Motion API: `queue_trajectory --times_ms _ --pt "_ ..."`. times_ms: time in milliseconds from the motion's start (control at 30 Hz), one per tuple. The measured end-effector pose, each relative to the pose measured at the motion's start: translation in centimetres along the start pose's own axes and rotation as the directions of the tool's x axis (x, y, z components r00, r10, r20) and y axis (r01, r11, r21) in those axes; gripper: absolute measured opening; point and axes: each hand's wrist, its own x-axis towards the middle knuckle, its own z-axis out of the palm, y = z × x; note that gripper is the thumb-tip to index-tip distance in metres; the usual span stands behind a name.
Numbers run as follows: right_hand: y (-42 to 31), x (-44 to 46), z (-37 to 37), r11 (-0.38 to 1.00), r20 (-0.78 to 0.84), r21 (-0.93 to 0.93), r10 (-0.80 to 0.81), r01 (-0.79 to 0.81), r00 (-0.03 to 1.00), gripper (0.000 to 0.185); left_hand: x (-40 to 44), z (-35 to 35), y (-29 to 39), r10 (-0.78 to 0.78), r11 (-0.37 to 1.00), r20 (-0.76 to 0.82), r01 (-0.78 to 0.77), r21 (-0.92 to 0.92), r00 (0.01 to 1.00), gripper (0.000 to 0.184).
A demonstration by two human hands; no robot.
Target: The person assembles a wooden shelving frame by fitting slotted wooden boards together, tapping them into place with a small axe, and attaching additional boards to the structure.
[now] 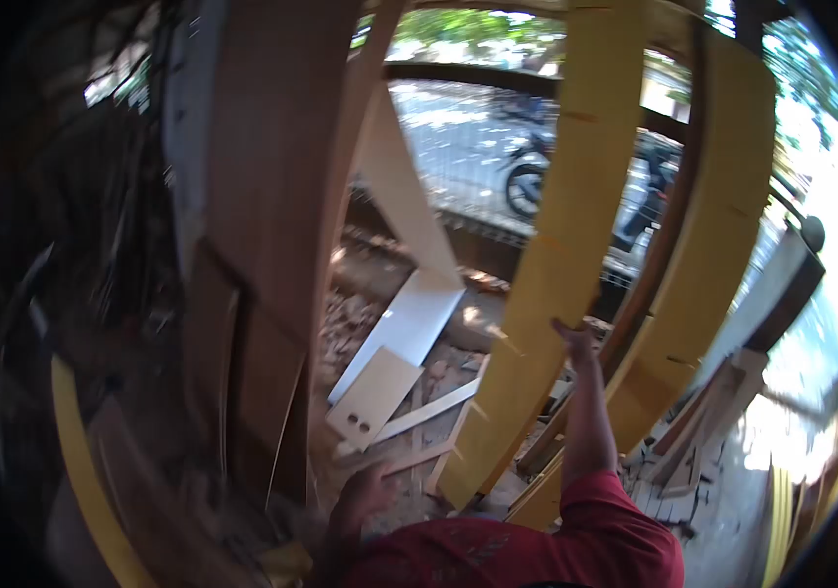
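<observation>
A tall yellow plank [576,206] stands leaning in front of me. My right hand [579,340] is closed on its right edge, thumb on the broad face and fingers mostly hidden behind. My left hand [365,492] is low, near my body and left of the plank's foot. It is smeared by motion, so its fingers do not show clearly, and nothing can be made out in it. Right of the held plank stands a second yellow plank [723,196], also upright.
Tall brown boards [272,147] stand at the left. A white panel [404,318] and a small board with two holes [375,397] lean low amid debris. Wood offcuts [698,431] stand at the right. A curved yellow strip [91,480] is at lower left. A motorcycle [529,181] is outside.
</observation>
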Motion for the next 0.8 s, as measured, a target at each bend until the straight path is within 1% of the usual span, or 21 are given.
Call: queue_trajectory --times_ms 33,67,100,133,167,200,233,267,300,333,367,433,500,533,567,633,667,700,767,800 --pt "-1.6 -1.7 0.8 0.990 0.047 0.136 -0.030 0.023 0.998 0.048 -0.4 0.1 0.4 -0.015 0.998 -0.029 0.017 0.058 0.999 0.065" --pt "-4.4 -4.2 2.1 0.996 0.029 0.085 -0.006 0.003 1.000 0.048 -1.2 -1.8 3.2 -0.048 0.997 0.021 0.047 0.067 0.999 0.061" --pt "-4.5 -5.4 2.2 0.994 0.085 0.106 -0.034 0.025 0.996 0.046 -0.9 -0.5 1.2 0.052 0.990 -0.051 -0.045 0.137 0.997 0.055" --pt "-6.4 -7.5 2.4 1.000 0.145 0.015 0.008 -0.011 0.989 0.046 -1.0 0.7 -0.2 0.157 0.981 -0.139 -0.138 0.134 0.978 0.050" --pt "-4.6 -7.2 0.2 0.993 0.172 -0.095 0.089 -0.073 0.981 0.049 -1.4 -0.7 1.3 0.064 0.996 -0.027 -0.062 0.065 0.998 0.047" --pt "-4.7 -8.8 0.1 0.994 0.181 -0.104 0.063 -0.045 0.981 0.056 -1.9 0.0 0.4 0.091 0.993 -0.094 -0.084 0.080 0.991 0.045" --pt "-4.9 -10.6 -0.3 0.994 0.190 -0.112 0.037 -0.016 0.981 0.063 -2.8 0.4 -0.8 0.058 0.997 -0.103 -0.052 0.058 0.993 0.046" --pt "-4.9 -11.9 -0.3 0.993 0.198 -0.120 0.011 0.013 0.980 0.070 -3.5 0.2 -0.8 0.032 0.999 -0.113 -0.029 0.032 0.993 0.049" --pt "-3.3 -11.7 -1.6 0.988 0.146 -0.146 -0.020 0.042 0.989 0.082 -3.6 -1.1 0.5 -0.014 1.000 -0.024 0.014 -0.006 1.000 0.051" --pt "-1.6 -11.0 -3.1 0.975 0.094 -0.218 -0.025 0.045 0.995 0.089 -3.6 -1.6 0.7 -0.028 0.998 -0.017 0.027 -0.051 0.999 0.053" --pt "-2.1 -12.2 -2.5 0.966 0.032 -0.251 0.071 -0.061 0.997 0.092 -3.8 -1.4 0.5 -0.035 0.995 -0.008 0.034 -0.096 0.999 0.054" --pt "-4.1 -15.7 1.9 0.985 -0.090 -0.152 0.073 -0.086 0.993 0.082 -3.0 -2.1 1.6 0.015 0.994 -0.070 -0.023 -0.110 0.997 0.061" --pt "-2.2 -16.7 2.9 0.919 0.048 -0.366 -0.142 0.150 0.989 0.076 -0.1 -1.6 1.9 0.016 0.985 -0.097 -0.033 -0.170 0.995 0.073" --pt "-2.2 -16.9 3.3 0.907 0.107 -0.372 -0.170 0.199 0.979 0.072 1.3 -1.1 2.8 0.098 0.978 -0.258 -0.142 -0.155 0.961 0.086" --pt "-2.2 -17.1 3.8 0.894 0.166 -0.373 -0.198 0.248 0.966 0.069 2.1 -0.7 3.9 0.178 0.962 -0.413 -0.246 -0.118 0.893 0.100" --pt "-3.7 -18.5 7.0 0.958 0.284 -0.211 -0.129 0.193 0.950 0.065 2.2 -1.8 7.3 0.163 0.913 -0.487 -0.318 -0.255 0.858 0.121" --pt "-4.5 -19.3 8.6 0.979 0.353 -0.126 -0.104 0.158 0.930 0.065 1.2 -2.6 9.1 0.094 0.881 -0.469 -0.293 -0.372 0.878 0.124" --pt "-5.7 -20.7 10.1 0.991 0.440 -0.031 -0.106 0.133 0.892 0.067 1.1 -2.2 9.9 0.081 0.843 -0.519 -0.336 -0.420 0.851 0.115" --pt "-7.5 -23.7 13.1 0.988 0.586 0.147 -0.127 0.049 0.801 0.073 -0.8 -2.1 11.0 0.081 0.725 -0.513 -0.403 -0.559 0.855 0.102" --pt "-7.9 -25.1 14.1 0.985 0.567 0.174 -0.100 -0.001 0.818 0.067 -1.0 -1.6 10.6 0.005 0.778 -0.583 -0.369 -0.508 0.812 0.095"
